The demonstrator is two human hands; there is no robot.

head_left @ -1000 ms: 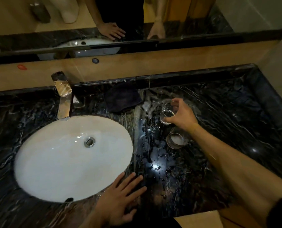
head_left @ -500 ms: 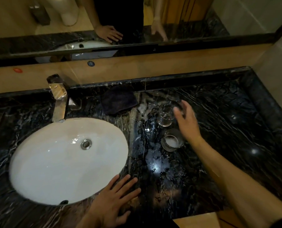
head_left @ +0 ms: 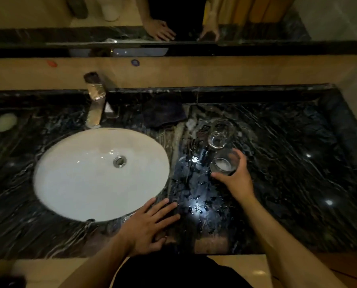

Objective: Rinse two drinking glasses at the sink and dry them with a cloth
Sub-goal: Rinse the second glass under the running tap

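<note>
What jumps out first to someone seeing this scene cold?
The white oval sink glows against the dark marble counter. Right of it stand two clear glasses; the right hand wraps the nearer glass, the farther glass stands free. The left hand lies flat by the basin.

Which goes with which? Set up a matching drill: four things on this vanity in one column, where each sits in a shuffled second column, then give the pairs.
Things:
1. near glass
2. far glass
3. dark cloth
4. left hand

Places:
A. folded at the back of the countertop, right of the faucet
B. flat on the counter at the sink front rim
C. standing free, beyond the other glass
D. between the right hand fingers

Pairs: 1-D, 2-C, 3-A, 4-B
</note>
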